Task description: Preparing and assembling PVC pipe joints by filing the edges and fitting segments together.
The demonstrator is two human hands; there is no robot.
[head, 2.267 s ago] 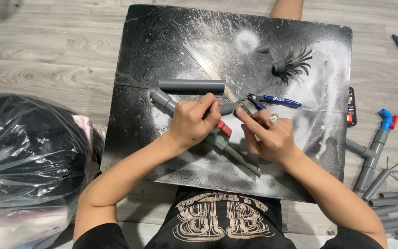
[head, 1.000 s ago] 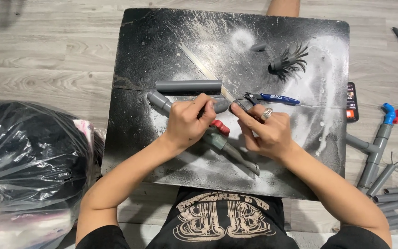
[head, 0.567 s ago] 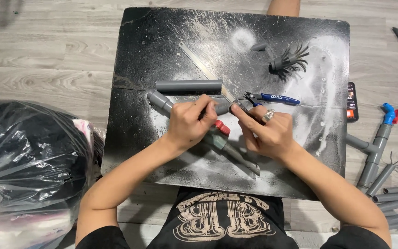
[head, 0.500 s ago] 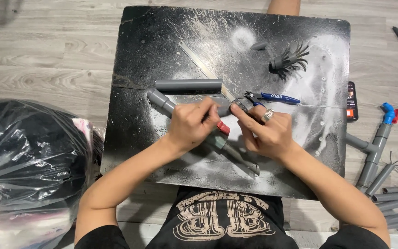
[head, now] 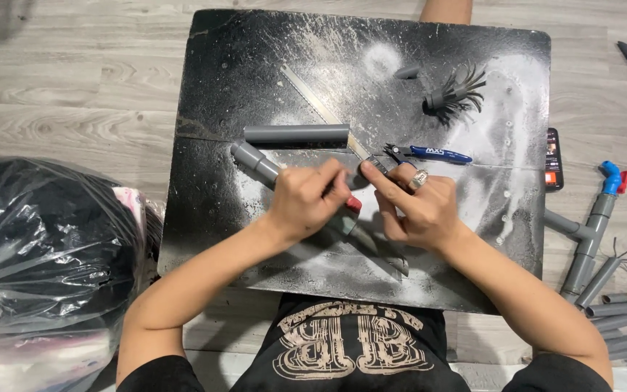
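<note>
A grey pipe (head: 255,161) is steadied low on the black board (head: 212,87) by the clenched left hand (head: 306,203), while its end piece is pinched by the right hand (head: 419,210)

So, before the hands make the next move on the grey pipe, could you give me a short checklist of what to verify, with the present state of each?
1. Left hand grips the grey pipe assembly firmly: ok, the fingers wrap around it.
2. Right hand is at the pipe's free end: ok, its fingertips meet the left hand's there.
3. What the fingertips pinch: cannot tell, it is too small and partly hidden.
4. Blue-handled cutters lie close to the right hand: ok, just beyond the fingers.
5. Short loose pipe lies apart from the hands: ok, flat on the black board.
6. Board steady on the floor: cannot tell.
</note>
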